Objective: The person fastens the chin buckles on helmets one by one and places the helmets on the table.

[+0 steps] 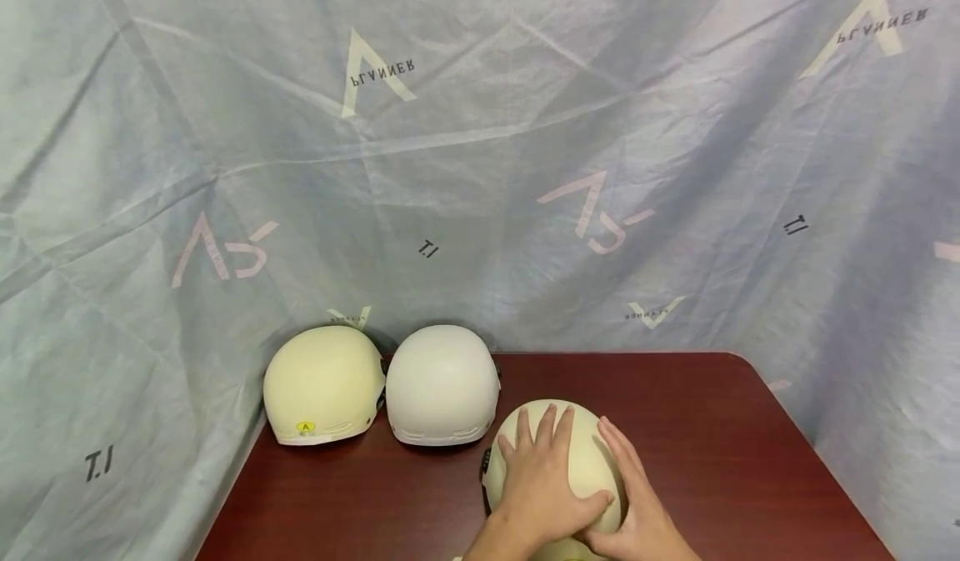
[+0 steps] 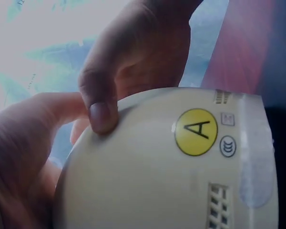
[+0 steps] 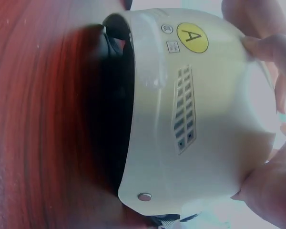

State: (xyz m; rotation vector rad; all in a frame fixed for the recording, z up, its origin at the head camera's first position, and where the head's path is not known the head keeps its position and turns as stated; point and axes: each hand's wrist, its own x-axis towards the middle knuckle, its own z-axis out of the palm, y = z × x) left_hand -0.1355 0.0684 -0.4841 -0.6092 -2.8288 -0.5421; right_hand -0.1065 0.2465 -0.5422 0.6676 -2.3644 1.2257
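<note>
A cream helmet [image 1: 588, 465] stands dome up near the front of the table, under both hands. My left hand [image 1: 540, 486] lies over its top with fingers spread and thumb stretched to the right. Along the right side of the dome rests my right hand [image 1: 637, 503], its fingers long and extended, its thumb on the near side. A yellow round sticker with a letter A [image 2: 196, 132] and slotted vents [image 3: 185, 109] show on the shell in the wrist views. The helmet's clear-looking brim [image 3: 150, 57] borders a dark opening above the wood.
A pale yellow helmet [image 1: 322, 382] and a white helmet [image 1: 442, 382] sit side by side at the back left of the dark red table [image 1: 675, 394]. Grey printed cloth [image 1: 480, 169] hangs behind and around it.
</note>
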